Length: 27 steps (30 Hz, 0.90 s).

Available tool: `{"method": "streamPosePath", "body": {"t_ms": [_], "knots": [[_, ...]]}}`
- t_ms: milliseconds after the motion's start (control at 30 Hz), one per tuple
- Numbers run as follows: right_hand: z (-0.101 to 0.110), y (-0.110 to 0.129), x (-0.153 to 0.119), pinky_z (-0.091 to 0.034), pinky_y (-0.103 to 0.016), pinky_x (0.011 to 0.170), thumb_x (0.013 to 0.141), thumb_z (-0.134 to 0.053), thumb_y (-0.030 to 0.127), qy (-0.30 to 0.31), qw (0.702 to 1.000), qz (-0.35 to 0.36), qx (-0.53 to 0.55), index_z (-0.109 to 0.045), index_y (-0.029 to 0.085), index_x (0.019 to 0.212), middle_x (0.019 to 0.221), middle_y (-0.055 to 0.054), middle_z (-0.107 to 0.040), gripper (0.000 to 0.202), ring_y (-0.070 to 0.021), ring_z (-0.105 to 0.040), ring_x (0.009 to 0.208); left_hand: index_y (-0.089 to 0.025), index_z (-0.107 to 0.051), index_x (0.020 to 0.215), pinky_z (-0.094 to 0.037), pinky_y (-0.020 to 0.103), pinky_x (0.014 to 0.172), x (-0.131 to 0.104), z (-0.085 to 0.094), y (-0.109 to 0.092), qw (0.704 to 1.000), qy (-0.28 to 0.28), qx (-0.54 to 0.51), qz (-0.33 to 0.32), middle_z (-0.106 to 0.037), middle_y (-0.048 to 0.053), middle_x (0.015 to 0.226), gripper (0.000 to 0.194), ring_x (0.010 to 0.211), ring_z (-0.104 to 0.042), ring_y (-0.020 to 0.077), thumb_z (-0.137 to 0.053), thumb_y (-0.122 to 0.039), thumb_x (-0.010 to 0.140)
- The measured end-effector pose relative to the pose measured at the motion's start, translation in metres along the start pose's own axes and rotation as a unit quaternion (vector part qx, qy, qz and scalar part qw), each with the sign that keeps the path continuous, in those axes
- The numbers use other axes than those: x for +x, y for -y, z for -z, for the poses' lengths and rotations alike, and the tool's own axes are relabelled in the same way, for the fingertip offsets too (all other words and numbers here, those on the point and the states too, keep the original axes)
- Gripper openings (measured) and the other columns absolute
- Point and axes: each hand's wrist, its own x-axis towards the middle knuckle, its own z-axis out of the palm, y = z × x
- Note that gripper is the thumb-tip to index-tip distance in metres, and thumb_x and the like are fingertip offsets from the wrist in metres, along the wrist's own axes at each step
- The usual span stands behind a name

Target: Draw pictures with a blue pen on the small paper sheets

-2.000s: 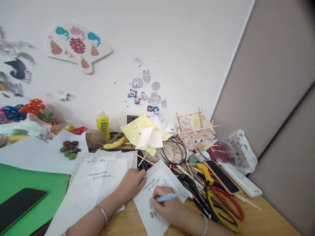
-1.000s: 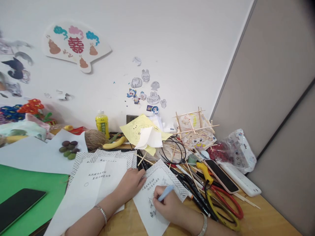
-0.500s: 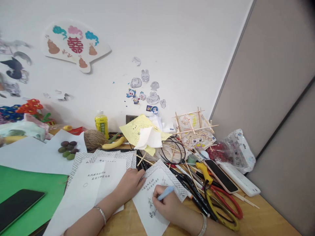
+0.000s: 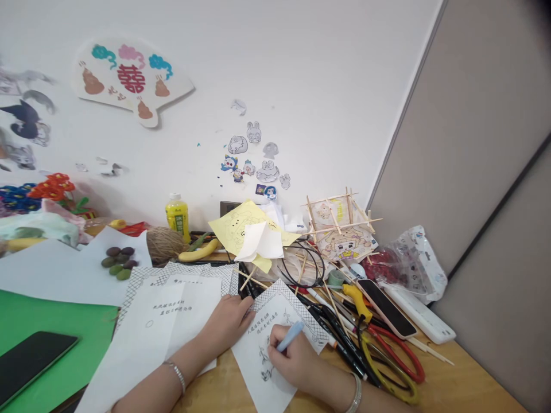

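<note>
A light blue pen is gripped in my right hand, its tip hidden behind my fingers. Under that hand lies a white sheet with a cross-hatched border, handwritten characters and a drawn leafy vine. My left hand rests with fingers stretched out, its fingertips at the sheet's left edge. Beneath my left forearm are more white papers with writing and the same hatched border.
Pens, scissors, a phone and wooden sticks crowd the right side. Behind the papers are a yellow bottle, a banana and a twine ball. A black phone lies on green card at left.
My right hand and the pen have shifted very slightly up and to the right over the sheet. My left hand stays in place.
</note>
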Motion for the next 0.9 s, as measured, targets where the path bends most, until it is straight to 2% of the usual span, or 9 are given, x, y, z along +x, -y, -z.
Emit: {"method": "streamPosePath", "body": {"t_ms": [133, 500, 900], "knots": [[0.0008, 0.0028, -0.0005, -0.031, -0.022, 0.054, 0.071, -0.052, 0.013, 0.000, 1.000, 0.005, 0.004, -0.040, 0.019, 0.060, 0.058, 0.004, -0.045, 0.017, -0.0118, -0.044, 0.058, -0.018, -0.054, 0.085, -0.040, 0.035, 0.073, -0.0001, 0.0003, -0.0007, 1.000, 0.001, 0.001, 0.000, -0.062, 0.006, 0.076, 0.015, 0.076, -0.058, 0.0231, -0.041, -0.025, 0.089], [0.0005, -0.0012, -0.0005, -0.030, -0.021, 0.053, 0.069, -0.049, 0.011, 0.002, 1.000, 0.010, 0.003, -0.036, 0.020, 0.059, 0.055, 0.005, -0.041, 0.019, -0.0116, -0.043, 0.056, -0.018, -0.054, 0.085, -0.040, 0.035, 0.073, -0.0008, -0.0004, -0.0003, 1.000, -0.003, 0.001, -0.001, -0.062, 0.006, 0.076, 0.015, 0.076, -0.058, 0.0223, -0.041, -0.025, 0.089], [-0.0037, -0.0051, 0.0006, -0.030, -0.021, 0.054, 0.071, -0.049, 0.014, -0.008, 1.000, 0.007, 0.002, -0.039, 0.020, 0.062, 0.057, 0.004, -0.043, 0.015, -0.0120, -0.043, 0.057, -0.019, -0.053, 0.083, -0.040, 0.035, 0.072, 0.0001, -0.0029, 0.0013, 1.000, -0.006, 0.001, -0.003, -0.061, 0.005, 0.074, 0.016, 0.074, -0.057, 0.0220, -0.040, -0.026, 0.089]]}}
